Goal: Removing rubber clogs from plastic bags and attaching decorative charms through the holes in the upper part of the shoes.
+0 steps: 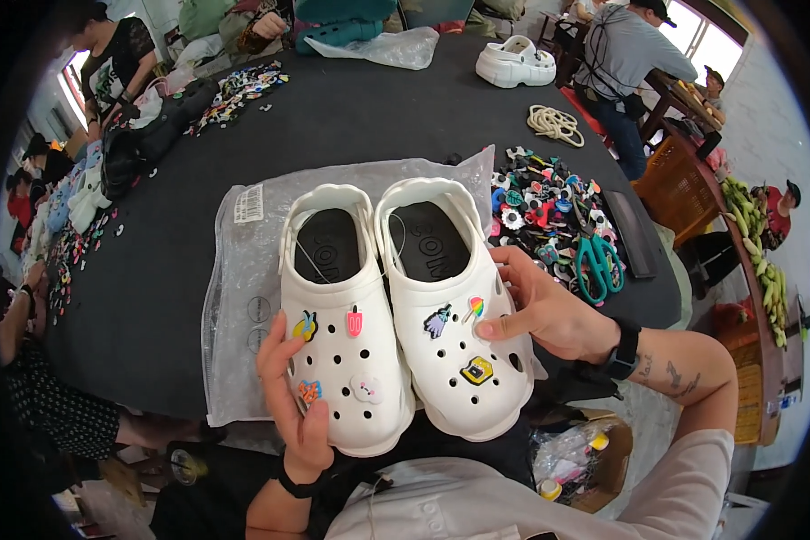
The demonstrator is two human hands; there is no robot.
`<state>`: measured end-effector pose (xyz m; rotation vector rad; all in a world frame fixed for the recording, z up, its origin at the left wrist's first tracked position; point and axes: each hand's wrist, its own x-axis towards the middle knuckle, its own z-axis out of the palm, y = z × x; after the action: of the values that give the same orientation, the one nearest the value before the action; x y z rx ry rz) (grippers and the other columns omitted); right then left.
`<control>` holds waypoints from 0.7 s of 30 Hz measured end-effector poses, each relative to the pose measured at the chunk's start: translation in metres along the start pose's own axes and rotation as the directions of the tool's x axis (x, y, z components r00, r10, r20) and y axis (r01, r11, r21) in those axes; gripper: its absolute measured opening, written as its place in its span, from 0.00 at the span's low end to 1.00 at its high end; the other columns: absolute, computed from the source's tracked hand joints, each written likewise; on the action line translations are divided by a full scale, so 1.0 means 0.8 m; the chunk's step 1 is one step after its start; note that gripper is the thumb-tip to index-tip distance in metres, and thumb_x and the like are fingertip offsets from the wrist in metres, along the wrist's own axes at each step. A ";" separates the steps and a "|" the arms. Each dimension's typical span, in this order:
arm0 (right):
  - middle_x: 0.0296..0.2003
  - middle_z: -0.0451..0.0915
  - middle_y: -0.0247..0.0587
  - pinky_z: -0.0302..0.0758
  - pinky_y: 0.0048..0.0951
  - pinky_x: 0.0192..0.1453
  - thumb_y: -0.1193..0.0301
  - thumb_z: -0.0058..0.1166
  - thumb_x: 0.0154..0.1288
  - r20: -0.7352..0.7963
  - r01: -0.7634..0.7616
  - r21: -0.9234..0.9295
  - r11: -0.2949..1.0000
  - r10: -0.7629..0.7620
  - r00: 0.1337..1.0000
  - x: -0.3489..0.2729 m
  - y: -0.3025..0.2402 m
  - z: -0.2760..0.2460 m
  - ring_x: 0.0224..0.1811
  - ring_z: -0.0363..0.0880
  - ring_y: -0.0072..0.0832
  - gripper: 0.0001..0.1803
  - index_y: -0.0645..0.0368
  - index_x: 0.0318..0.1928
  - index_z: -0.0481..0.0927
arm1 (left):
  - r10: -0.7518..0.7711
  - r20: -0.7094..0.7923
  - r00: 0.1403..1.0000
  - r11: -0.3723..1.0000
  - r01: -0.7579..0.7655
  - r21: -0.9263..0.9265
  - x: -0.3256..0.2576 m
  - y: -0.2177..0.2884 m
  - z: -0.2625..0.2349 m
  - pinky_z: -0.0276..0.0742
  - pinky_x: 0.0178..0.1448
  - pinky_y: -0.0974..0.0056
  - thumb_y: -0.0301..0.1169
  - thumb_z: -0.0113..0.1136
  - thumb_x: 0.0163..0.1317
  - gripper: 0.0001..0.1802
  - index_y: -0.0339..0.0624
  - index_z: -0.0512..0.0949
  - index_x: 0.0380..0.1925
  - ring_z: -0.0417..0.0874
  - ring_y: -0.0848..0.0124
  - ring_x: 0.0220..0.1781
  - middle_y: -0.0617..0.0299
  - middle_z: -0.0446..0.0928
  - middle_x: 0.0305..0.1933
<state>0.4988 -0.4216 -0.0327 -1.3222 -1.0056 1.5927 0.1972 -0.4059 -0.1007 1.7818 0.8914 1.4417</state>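
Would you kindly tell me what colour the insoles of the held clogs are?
The insoles are black, showing best in the head view.

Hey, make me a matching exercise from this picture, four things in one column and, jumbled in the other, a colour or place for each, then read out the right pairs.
Things:
1. Pair of white clogs
2. Scissors
3. Bundle of cord
4. Clear plastic bag

Colours and places:
A. Cream-coloured, lying in loops on the dark table
B. Spread out on the table, partly hidden by footwear
C. Left hand on one side, right hand on the other
D. Teal handles, by the pile of colourful charms

Right pairs: 1-C, 2-D, 3-A, 4-B.
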 end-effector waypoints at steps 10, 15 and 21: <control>0.53 0.74 0.39 0.64 0.36 0.65 0.74 0.73 0.50 -0.054 0.037 -0.048 0.998 -0.039 0.998 -0.006 -0.002 0.010 0.56 0.71 0.29 0.43 0.56 0.64 0.62 | 0.018 0.006 1.000 1.000 -0.018 -0.011 0.002 0.002 0.001 0.49 0.75 0.50 0.39 0.48 0.56 0.32 0.32 0.66 0.59 0.58 0.49 0.74 0.38 0.57 0.72; 0.54 0.73 0.40 0.65 0.36 0.66 0.73 0.73 0.50 -0.074 0.038 -0.088 0.995 -0.044 0.996 -0.008 -0.001 0.010 0.57 0.70 0.31 0.43 0.56 0.65 0.62 | 0.013 0.009 1.000 0.999 -0.013 0.030 0.002 0.002 0.000 0.49 0.75 0.50 0.39 0.48 0.55 0.32 0.32 0.66 0.59 0.58 0.49 0.73 0.38 0.57 0.72; 0.61 0.69 0.43 0.61 0.36 0.72 0.72 0.65 0.60 0.145 0.060 0.109 0.992 -0.075 0.986 -0.012 0.008 -0.011 0.65 0.67 0.30 0.41 0.57 0.70 0.59 | -0.023 -0.028 0.999 0.997 0.021 -0.078 0.005 -0.003 0.000 0.50 0.75 0.51 0.42 0.49 0.57 0.32 0.35 0.67 0.59 0.59 0.52 0.72 0.40 0.57 0.72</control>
<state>0.5081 -0.4320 -0.0369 -1.1005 -1.0317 1.6882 0.1979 -0.4016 -0.1005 1.6937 0.8550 1.4713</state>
